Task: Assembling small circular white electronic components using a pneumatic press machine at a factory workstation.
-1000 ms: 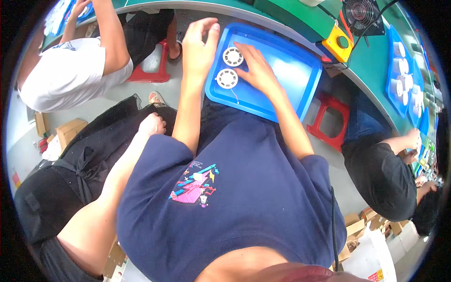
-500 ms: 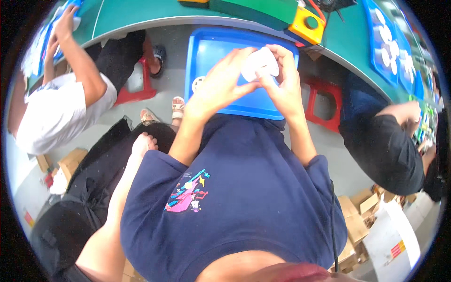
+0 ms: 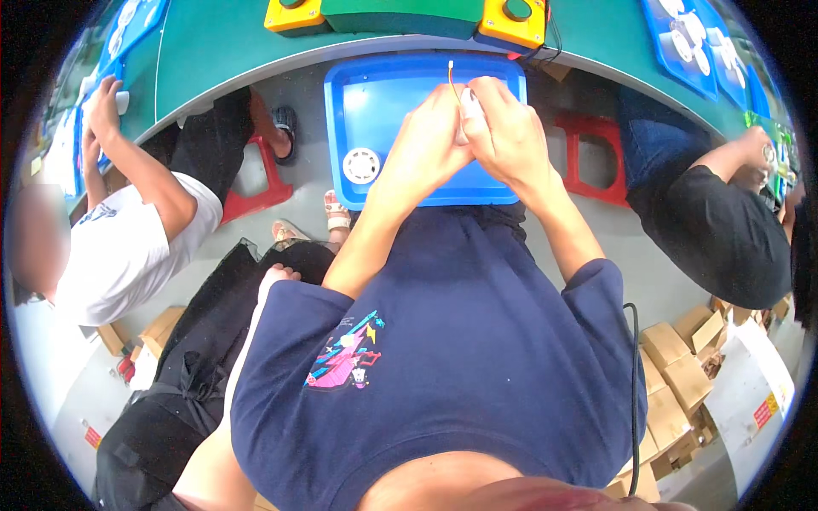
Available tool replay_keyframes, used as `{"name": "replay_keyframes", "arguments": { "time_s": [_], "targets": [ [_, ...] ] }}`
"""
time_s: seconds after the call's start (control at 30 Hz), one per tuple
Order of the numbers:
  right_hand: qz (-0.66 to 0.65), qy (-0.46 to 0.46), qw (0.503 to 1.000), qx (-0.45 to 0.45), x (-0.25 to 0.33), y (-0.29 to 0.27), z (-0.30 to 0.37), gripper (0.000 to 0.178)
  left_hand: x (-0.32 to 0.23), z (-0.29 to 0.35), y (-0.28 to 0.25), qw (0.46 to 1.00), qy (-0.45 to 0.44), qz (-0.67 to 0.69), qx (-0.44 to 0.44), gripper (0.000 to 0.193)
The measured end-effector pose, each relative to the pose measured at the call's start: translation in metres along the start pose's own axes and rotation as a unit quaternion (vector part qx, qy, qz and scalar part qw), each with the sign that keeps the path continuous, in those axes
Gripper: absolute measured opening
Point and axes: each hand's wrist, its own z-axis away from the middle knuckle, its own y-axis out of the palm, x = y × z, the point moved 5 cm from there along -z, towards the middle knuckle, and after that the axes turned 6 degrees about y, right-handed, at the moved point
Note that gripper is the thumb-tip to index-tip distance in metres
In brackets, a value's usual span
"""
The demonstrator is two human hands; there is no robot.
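Above a blue tray (image 3: 339, 128), my left hand (image 3: 426, 145) and my right hand (image 3: 513, 132) are closed together on a white round plastic part (image 3: 468, 109). Most of it is hidden behind my fingers, and it now appears edge-on. A thin red and yellow wire (image 3: 452, 78) rises beside the fingertips and ends in a small white connector (image 3: 451, 64). At the tray's left side lies a white round slotted disc (image 3: 361, 166), apart from both hands.
Beyond the tray is a green table (image 3: 230, 51) bearing a green and yellow button box (image 3: 400, 17). Blue trays of white parts (image 3: 682, 43) stand at the far right. Red stools (image 3: 592, 162) flank me. Co-workers sit left and right; another person's arm is close on my left.
The white part has turned from face-up to edge-on in my hands, and a wire with its connector now shows. My view has shifted, revealing the slotted disc fully.
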Motion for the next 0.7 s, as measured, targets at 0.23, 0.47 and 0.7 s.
{"name": "replay_keyframes", "arguments": {
  "time_s": [0.23,0.47,0.7],
  "targets": [
    [0.028,0.001,1.000,-0.006,-0.006,0.000,0.001,0.023,0.011,0.001,0.010,1.000,0.001,0.017,0.002,0.043],
    [0.038,-0.001,0.999,0.021,-0.009,-0.009,-0.006,0.029,0.003,-0.004,0.014,0.999,-0.025,0.041,-0.011,0.044],
    [-0.038,-0.041,0.994,-0.096,0.009,-0.021,-0.003,0.059,0.005,-0.011,0.004,0.987,0.088,0.022,-0.135,0.055]
  ]
}}
